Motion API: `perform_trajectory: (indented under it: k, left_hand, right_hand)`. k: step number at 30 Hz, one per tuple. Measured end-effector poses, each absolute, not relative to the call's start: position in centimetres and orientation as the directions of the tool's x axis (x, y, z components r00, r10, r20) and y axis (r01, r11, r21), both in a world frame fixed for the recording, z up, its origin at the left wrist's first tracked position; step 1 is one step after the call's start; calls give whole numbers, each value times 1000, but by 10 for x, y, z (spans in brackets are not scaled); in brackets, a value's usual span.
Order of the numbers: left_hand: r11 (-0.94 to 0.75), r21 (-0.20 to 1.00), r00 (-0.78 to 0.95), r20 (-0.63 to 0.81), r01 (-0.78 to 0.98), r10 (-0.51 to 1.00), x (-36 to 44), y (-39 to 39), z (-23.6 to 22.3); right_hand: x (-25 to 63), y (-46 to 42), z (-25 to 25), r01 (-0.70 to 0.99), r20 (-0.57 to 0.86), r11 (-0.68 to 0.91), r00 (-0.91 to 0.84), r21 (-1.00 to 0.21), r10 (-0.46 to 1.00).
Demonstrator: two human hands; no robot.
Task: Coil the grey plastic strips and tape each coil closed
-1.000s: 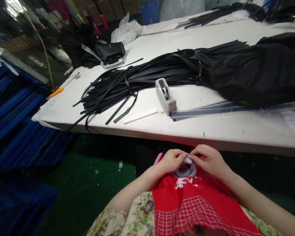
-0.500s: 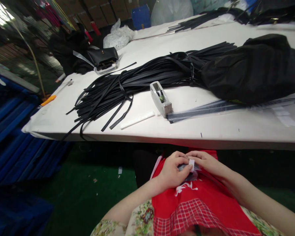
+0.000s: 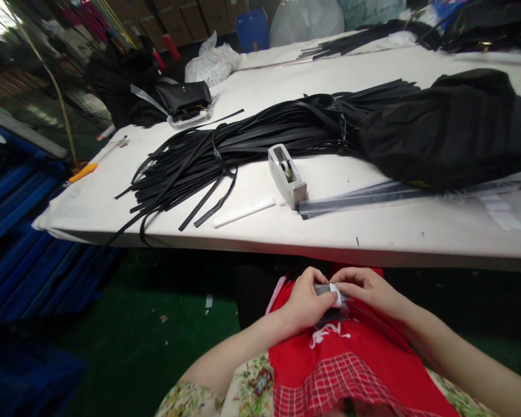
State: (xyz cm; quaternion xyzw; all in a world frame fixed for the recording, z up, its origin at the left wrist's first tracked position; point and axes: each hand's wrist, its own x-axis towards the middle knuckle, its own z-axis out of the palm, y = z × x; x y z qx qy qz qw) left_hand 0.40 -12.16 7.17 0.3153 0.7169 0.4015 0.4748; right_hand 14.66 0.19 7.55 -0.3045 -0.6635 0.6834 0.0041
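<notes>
Both hands meet over my lap, below the table's front edge. My left hand [image 3: 306, 301] is curled round a small coiled black strap in a clear plastic sleeve [image 3: 332, 310]. My right hand [image 3: 364, 291] pinches a white piece of tape [image 3: 336, 294] against that bundle. The bundle rests above a red apron [image 3: 342, 365]. On the white table [image 3: 373, 231] stand a grey tape dispenser [image 3: 286, 174] and a big sheaf of long black straps [image 3: 243, 147].
A black fabric heap [image 3: 447, 124] lies at the right, clear plastic sleeves [image 3: 395, 194] beside the dispenser, a white stick [image 3: 243, 212] near the edge. A black pouch [image 3: 186, 98] and an orange-handled tool [image 3: 84, 171] sit far left. Blue crates [image 3: 21, 231] stand on the left floor.
The coiled strap has been folded tighter between the hands, and a white piece of tape now shows on it. The view shifted slightly; the hands stay over the lap.
</notes>
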Motion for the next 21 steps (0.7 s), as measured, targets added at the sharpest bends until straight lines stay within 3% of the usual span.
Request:
perform_trajectory:
  k: [3, 5, 8, 10, 15, 21]
  left_hand:
    - [505, 859, -299, -461, 88, 836, 2, -120, 74]
    - [584, 811, -166, -574, 19, 802, -2, -118, 79]
    - [696, 700, 181, -673, -159, 718, -10, -118, 86]
    - [690, 665, 265, -637, -286, 724, -16, -118, 87]
    - [492, 626, 36, -595, -605, 803, -25, -116, 84]
    - [375, 658, -121, -580, -652, 806, -28, -113, 72]
  right_hand:
    - [146, 6, 78, 407, -411, -87, -843, -909, 347]
    - [146, 6, 81, 413, -382, 13, -853, -911, 356]
    - [147, 1, 88, 364, -214, 337, -887, -868, 409]
    - [149, -2, 93, 261, -62, 536, -931, -803, 360]
    - [152, -3, 97, 83, 116, 724, -968, -684, 221]
    - [126, 8, 102, 43, 144, 705, -968, -708, 204]
